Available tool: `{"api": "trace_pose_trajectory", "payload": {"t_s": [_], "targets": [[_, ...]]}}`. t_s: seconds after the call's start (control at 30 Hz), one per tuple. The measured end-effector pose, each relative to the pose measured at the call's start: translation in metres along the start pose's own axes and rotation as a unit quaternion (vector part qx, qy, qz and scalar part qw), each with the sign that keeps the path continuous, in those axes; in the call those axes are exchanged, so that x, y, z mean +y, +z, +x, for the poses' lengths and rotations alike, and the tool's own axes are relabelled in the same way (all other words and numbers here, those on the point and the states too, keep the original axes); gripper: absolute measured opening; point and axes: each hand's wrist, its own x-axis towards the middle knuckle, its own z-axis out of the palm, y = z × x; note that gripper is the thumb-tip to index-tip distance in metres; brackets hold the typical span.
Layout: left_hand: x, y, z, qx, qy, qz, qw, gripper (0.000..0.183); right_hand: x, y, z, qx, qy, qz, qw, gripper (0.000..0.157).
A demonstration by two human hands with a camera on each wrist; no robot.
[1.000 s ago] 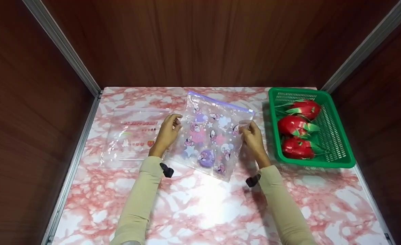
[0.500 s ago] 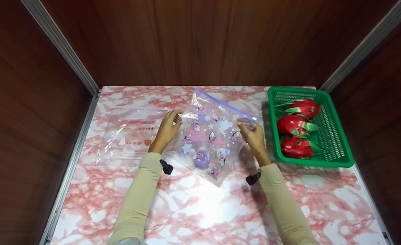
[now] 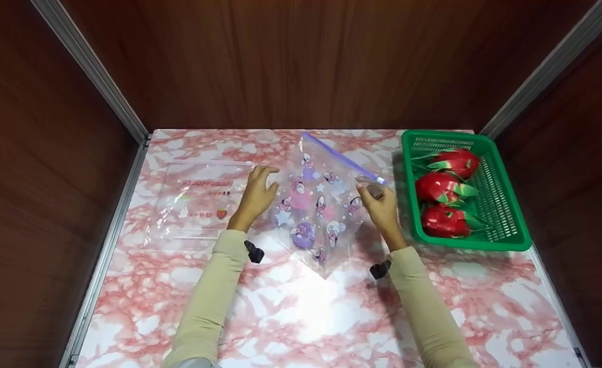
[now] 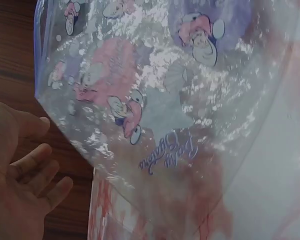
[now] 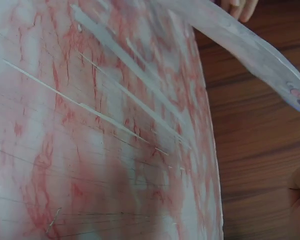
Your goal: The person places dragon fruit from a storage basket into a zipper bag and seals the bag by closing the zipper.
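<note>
A clear zip bag [image 3: 320, 207] with a purple slider strip and pink and lilac cartoon prints hangs tilted between my hands. Thumb and fingers of my right hand [image 3: 381, 207] pinch its right edge, just below the slider. On the other side, my left hand [image 3: 256, 197] is beside the bag's left edge. In the left wrist view, that hand [image 4: 22, 172] has loose, spread fingers, apart from the bag [image 4: 160, 115]. The right wrist view catches the bag [image 5: 250, 47] edge-on, with little of my right hand showing.
A second clear zip bag [image 3: 198, 199] with red lettering lies flat on the marbled tabletop [image 3: 147, 306] at left. At right stands a green plastic basket [image 3: 505, 199] with three red dragon fruits [image 3: 439, 188]. Dark wood-look panels [image 3: 301, 66] enclose the back and sides.
The printed bag has turned clockwise, its purple strip now sloping more steeply down to the right. My left hand's fingers have opened away from its edge; the right hand keeps its pinch.
</note>
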Motion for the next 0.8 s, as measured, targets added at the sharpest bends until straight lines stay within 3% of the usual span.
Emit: {"api": "trace_pose_trajectory", "payload": {"t_s": [0.27, 0.5, 0.63, 0.8], "targets": [[0.024, 0.013, 0.002, -0.033, 0.022, -0.003, 0.9992, 0.030, -0.029, 0.011, -0.011, -0.004, -0.102, -0.015, 0.995, 0.013], [0.052, 0.027, 0.006, -0.049, 0.031, -0.039, 0.9975, 0.025, -0.031, 0.018, -0.014, 0.000, -0.162, -0.051, 0.985, 0.014], [0.069, 0.033, 0.010, -0.047, 0.023, -0.048, 0.9975, 0.024, -0.029, 0.019, -0.015, 0.001, -0.193, -0.071, 0.979, 0.015], [0.091, 0.039, 0.016, -0.055, -0.014, -0.079, 0.9953, 0.025, -0.027, 0.020, -0.015, 0.008, -0.232, -0.080, 0.969, 0.017]]}}
